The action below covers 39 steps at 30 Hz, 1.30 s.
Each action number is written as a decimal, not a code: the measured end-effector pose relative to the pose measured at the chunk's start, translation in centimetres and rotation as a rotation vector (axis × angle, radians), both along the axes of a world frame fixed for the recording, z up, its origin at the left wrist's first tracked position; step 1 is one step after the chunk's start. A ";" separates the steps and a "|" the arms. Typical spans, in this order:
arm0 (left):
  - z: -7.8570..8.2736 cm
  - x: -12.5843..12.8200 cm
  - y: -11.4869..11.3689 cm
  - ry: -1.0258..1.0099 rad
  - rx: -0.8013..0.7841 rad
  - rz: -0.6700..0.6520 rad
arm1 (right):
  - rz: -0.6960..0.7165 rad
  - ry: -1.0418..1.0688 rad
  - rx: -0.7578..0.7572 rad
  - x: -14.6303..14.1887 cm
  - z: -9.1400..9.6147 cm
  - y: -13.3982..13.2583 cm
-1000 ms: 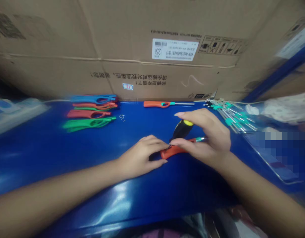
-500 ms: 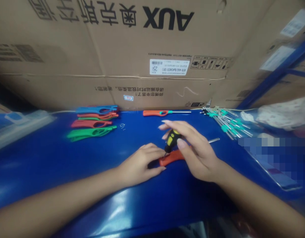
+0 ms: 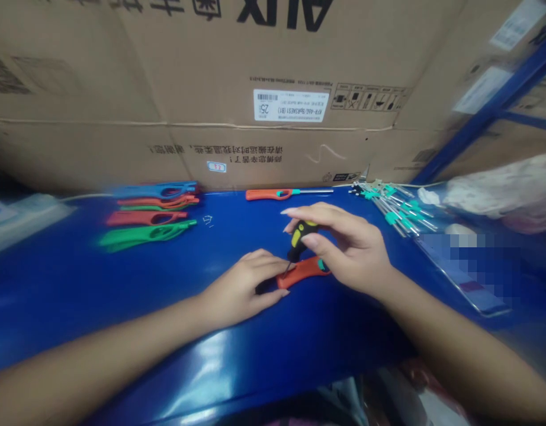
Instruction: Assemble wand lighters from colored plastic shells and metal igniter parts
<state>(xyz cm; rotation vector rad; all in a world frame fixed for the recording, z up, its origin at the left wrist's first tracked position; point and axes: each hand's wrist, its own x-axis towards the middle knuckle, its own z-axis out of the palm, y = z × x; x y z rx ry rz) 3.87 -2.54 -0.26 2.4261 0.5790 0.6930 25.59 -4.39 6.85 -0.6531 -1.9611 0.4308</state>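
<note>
An orange lighter body (image 3: 299, 271) lies on the blue table (image 3: 122, 296) in front of me. My left hand (image 3: 241, 287) is closed on its near end and pins it down. My right hand (image 3: 346, 245) grips a small black and yellow screwdriver (image 3: 298, 236), fingers curled round the handle. The screwdriver tip rests on the orange body close to my left fingertips.
A large cardboard box (image 3: 255, 89) walls off the back. Coloured lighter shells (image 3: 148, 216) lie at the left, a finished orange lighter (image 3: 277, 193) by the box, several metal tubes with teal ends (image 3: 397, 207) at the right, and a clear bag (image 3: 472, 272) beside them.
My right hand has curled tighter on the screwdriver and turned it slightly. The view has shifted a little; my left hand has stayed on the orange body.
</note>
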 end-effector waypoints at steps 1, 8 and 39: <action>0.0 0.0 0.0 0.002 0.004 -0.003 | -0.048 -0.004 0.079 0.0 0.0 0.1; 0.0 0.1 0.0 -0.004 0.020 -0.007 | -0.004 -0.015 0.020 -0.4 -0.4 0.0; 0.2 0.1 -0.1 -0.026 -0.027 -0.008 | -0.156 -0.054 0.168 -0.3 -0.7 -0.1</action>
